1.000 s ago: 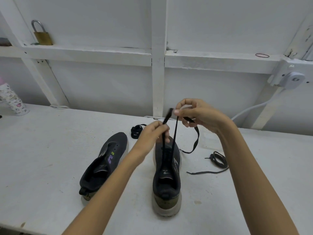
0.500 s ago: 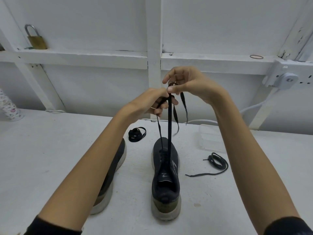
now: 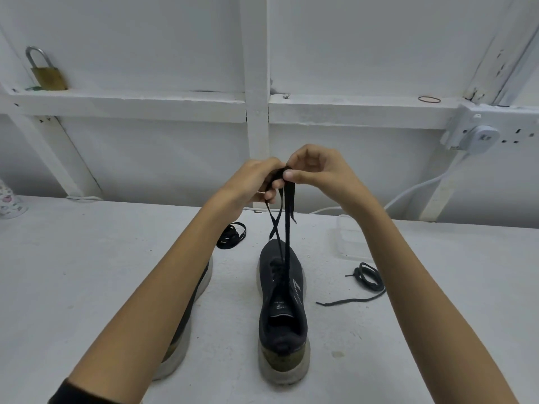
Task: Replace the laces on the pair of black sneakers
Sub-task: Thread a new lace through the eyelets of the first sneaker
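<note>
Lacing is the step in hand. The flat black lace (image 3: 287, 228) is threaded into the front of the sneaker (image 3: 281, 301) below my fingers. I hold both runs up together, which I judge is to match their lengths before working up the eyelets.

Down and to the left of my left hand (image 3: 253, 182) lies the second sneaker (image 3: 201, 290), half hidden under that forearm, so I cannot tell whether it has a lace in it. Just below and left of those fingers a coiled black lace (image 3: 232, 236) rests on the table (image 3: 87, 272).

My left hand is curled, fingers and thumb wrapped round one run of the lace. The two runs drop from between my hands, cross once in the air, and enter the sneaker straight beneath, which stands on its sole with its toe away from me.

My right hand (image 3: 318, 173) touches the left. Its thumb and forefinger pinch the other run, the remaining fingers are bent above, and a short tip hangs free just under the pinch. Down and to the right of that hand a loose cord lace (image 3: 366, 278) lies on the table, well apart from the shoe. It is probably an old one.

Next, I think, I need to part my hands without letting either end slip. Then each tip goes across into the next eyelet, kept flat, since this lace looks quick to twist.
</note>
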### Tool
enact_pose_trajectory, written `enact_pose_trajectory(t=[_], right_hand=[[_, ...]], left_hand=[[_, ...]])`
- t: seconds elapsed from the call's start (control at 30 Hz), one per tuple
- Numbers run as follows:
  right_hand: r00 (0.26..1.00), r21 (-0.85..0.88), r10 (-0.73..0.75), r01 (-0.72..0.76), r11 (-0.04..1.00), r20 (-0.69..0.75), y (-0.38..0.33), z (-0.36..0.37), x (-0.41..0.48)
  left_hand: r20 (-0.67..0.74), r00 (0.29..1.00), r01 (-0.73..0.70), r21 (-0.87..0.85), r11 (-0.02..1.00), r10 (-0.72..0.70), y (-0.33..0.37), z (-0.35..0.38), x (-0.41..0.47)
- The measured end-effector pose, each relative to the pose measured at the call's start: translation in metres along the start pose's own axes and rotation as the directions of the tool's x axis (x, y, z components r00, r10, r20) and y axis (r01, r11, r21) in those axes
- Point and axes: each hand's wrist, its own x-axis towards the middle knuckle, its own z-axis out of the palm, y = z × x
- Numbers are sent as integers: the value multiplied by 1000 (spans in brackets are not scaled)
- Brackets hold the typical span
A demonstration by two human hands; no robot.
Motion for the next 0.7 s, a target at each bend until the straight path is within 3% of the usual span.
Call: enact_pose_trajectory(t=[0.33,0.47,0.7], right_hand=[[980,-113,-20,-3,994,-200,-4,7,-4],[974,-40,33,-43,998,-226,-2,10,-6],[978,-207,65,-107,972,-197,-3,14,-10]], left_hand=[[-40,998,-35,79,996,38,-2,-2,-4],[-137,982,-102,212,972,133,-15,-6,-4],[-223,916,-224,407,886,334,-24,-6,-8]])
